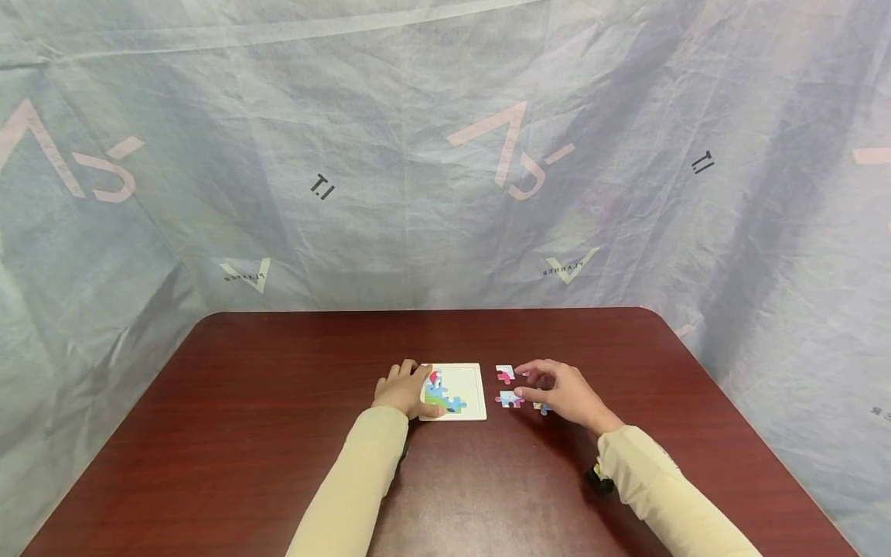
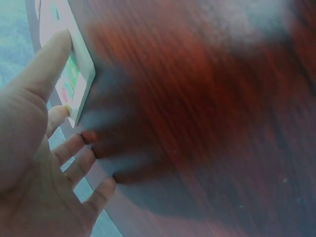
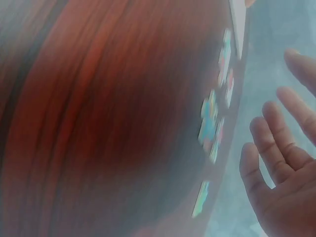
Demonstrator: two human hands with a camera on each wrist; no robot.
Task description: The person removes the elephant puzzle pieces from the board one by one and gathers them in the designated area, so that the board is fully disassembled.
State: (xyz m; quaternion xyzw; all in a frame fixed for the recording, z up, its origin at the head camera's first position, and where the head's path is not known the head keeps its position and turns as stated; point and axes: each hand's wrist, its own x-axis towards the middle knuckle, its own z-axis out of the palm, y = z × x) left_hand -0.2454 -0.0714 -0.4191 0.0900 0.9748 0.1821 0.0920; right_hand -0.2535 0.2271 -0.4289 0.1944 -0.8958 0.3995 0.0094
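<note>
A square white puzzle tray (image 1: 475,391) lies flat on the table, with joined pieces (image 1: 438,394) of a blue and green picture with a red patch filling its left side. My left hand (image 1: 402,391) rests at the tray's left edge; in the left wrist view its thumb (image 2: 57,52) lies over the board and the other fingers spread loosely. Right of the tray, my right hand (image 1: 567,393) hovers over loose jigsaw pieces, thumb and fingers apart, holding nothing. A red-and-white piece (image 1: 505,374) and a pale blue piece (image 1: 510,399) show beside its fingertips; others are partly hidden beneath it.
The dark red-brown wooden table (image 1: 278,371) has rounded far corners. Grey printed sheeting (image 1: 404,155) hangs behind it and at both sides. Several loose pieces (image 3: 209,121) appear edge-on in the right wrist view, one piece (image 3: 200,198) apart from the others.
</note>
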